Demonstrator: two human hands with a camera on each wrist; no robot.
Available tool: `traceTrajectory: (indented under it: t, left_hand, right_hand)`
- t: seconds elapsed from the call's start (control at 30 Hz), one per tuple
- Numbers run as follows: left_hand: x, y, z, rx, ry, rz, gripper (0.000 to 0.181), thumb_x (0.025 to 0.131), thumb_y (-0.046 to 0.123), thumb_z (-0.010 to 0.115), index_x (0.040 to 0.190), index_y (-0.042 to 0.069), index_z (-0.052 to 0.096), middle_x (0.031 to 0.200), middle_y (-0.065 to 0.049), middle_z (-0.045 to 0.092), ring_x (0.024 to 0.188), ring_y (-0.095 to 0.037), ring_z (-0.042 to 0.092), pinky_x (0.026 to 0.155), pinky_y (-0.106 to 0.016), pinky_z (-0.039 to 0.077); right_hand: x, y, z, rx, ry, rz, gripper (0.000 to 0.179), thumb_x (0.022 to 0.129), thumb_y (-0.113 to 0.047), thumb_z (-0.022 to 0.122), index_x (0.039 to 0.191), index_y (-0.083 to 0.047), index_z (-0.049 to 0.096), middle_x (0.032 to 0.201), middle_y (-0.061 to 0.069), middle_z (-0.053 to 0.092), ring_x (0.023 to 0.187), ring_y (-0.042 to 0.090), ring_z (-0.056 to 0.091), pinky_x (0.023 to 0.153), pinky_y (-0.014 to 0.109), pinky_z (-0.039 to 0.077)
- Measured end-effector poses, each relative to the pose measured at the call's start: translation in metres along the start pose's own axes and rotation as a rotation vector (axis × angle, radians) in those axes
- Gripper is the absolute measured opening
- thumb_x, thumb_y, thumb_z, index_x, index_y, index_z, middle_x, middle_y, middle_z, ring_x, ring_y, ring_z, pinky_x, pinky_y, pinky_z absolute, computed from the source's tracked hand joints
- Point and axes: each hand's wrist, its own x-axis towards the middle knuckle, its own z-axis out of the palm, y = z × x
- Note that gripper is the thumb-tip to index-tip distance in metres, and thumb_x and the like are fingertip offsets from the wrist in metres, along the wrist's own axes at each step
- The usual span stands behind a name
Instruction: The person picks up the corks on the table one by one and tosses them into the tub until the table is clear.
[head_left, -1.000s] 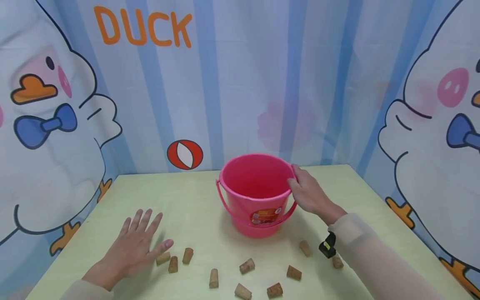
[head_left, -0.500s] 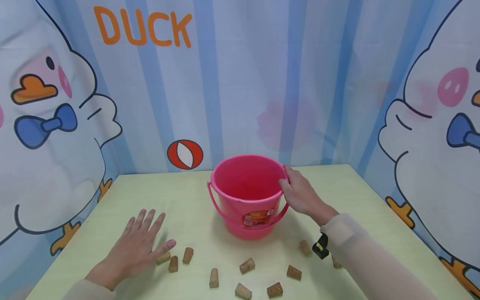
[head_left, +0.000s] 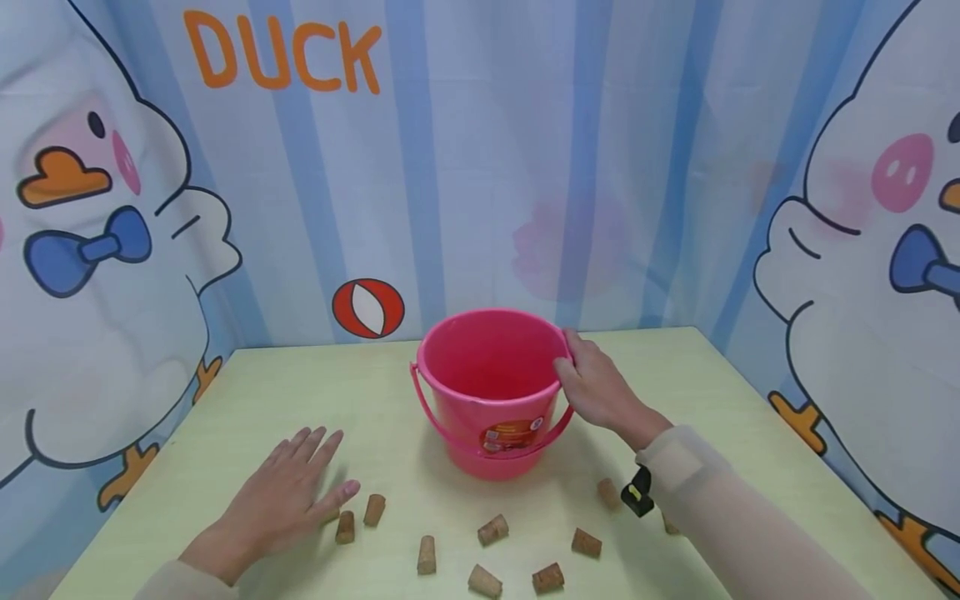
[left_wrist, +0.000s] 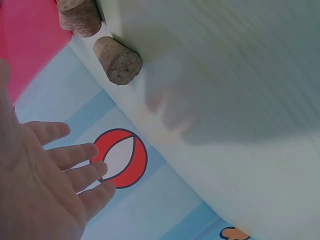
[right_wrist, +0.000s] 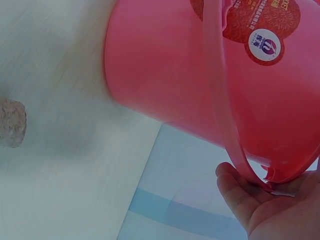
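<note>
A pink bucket (head_left: pixel 465 425) stands upright on the pale yellow table (head_left: pixel 337 392), its thin handle hanging down across the front. My right hand (head_left: pixel 600 383) grips the rim on the right side, thumb inside and fingers outside near the handle joint. In the right wrist view the fingers (right_wrist: pixel 237 195) curl by that joint under the bucket's rim. My left hand (head_left: pixel 281 496) hovers over the table at left, fingers straight and slightly spread, holding nothing. Beside its thumb are corks (head_left: pixel 345 527), one partly hidden by the hand. Another cork (left_wrist: pixel 118 60) shows in the left wrist view.
Several more corks lie scattered in front of the bucket, among them one cork (head_left: pixel 427 555) near the middle and another cork (head_left: pixel 587 543) further right. Behind the table rises a striped blue curtain (head_left: pixel 480 167) with duck prints. One cork is partly covered by the right sleeve (head_left: pixel 735 517).
The bucket has slid a little to the left with my right hand on its rim. My left hand has shifted slightly right, covering more of one cork.
</note>
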Motion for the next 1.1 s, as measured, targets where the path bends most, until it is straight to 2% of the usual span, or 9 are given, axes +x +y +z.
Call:
traceTrajectory:
  t: [0.1,0.27,0.43,0.6,0.87,1.1]
  left_hand:
    - [-0.002,-0.001,0.0,-0.007,0.006,0.016,0.077,0.103,0.06,0.046,0.152,0.0,0.045,0.153,-0.028,0.044,0.143,-0.049,0.037,0.116,-0.064,0.03]
    - [-0.006,-0.003,0.0,-0.015,0.05,0.04,0.069,0.104,0.055,0.049,0.147,0.001,0.052,0.146,-0.024,0.054,0.136,-0.044,0.048,0.111,-0.06,0.039]
    - [-0.008,-0.005,0.002,-0.035,0.08,0.047,0.064,0.103,0.054,0.052,0.143,0.004,0.057,0.14,-0.019,0.059,0.131,-0.041,0.054,0.106,-0.059,0.044]
    - [-0.01,-0.006,0.002,-0.059,0.052,0.038,0.063,0.103,0.055,0.052,0.14,0.005,0.059,0.138,-0.018,0.061,0.129,-0.04,0.055,0.105,-0.06,0.046]
    - [-0.015,-0.016,0.002,-0.123,0.05,0.032,0.058,0.103,0.05,0.056,0.139,0.005,0.06,0.138,-0.018,0.061,0.129,-0.042,0.055,0.1,-0.061,0.048]
    - [-0.015,-0.019,0.003,-0.135,0.025,0.025,0.053,0.099,0.043,0.066,0.136,0.005,0.062,0.135,-0.016,0.064,0.127,-0.041,0.057,0.101,-0.06,0.048]
  right_hand:
    - [0.0,0.0,0.0,-0.003,0.001,0.002,0.049,0.102,-0.02,0.048,0.147,-0.003,0.044,0.12,0.017,0.06,0.103,0.028,0.053,0.081,0.041,0.058]
    - [0.0,0.0,0.0,-0.001,0.0,-0.006,0.047,0.102,-0.019,0.047,0.146,-0.002,0.044,0.115,0.016,0.061,0.1,0.028,0.053,0.078,0.038,0.057]
    - [0.0,0.0,0.0,-0.002,0.0,-0.01,0.048,0.102,-0.019,0.046,0.146,-0.001,0.044,0.113,0.014,0.06,0.099,0.027,0.053,0.078,0.037,0.057]
    - [0.0,-0.001,0.0,-0.001,0.0,-0.009,0.049,0.102,-0.019,0.046,0.147,-0.002,0.043,0.116,0.016,0.06,0.1,0.028,0.053,0.078,0.038,0.057]
    - [-0.001,-0.001,0.0,0.02,-0.008,-0.003,0.049,0.101,-0.019,0.048,0.147,-0.003,0.043,0.118,0.017,0.061,0.1,0.028,0.053,0.079,0.038,0.058]
    - [-0.002,-0.003,-0.001,0.017,-0.006,0.001,0.049,0.101,-0.019,0.048,0.147,-0.003,0.043,0.118,0.018,0.061,0.102,0.028,0.053,0.079,0.039,0.058]
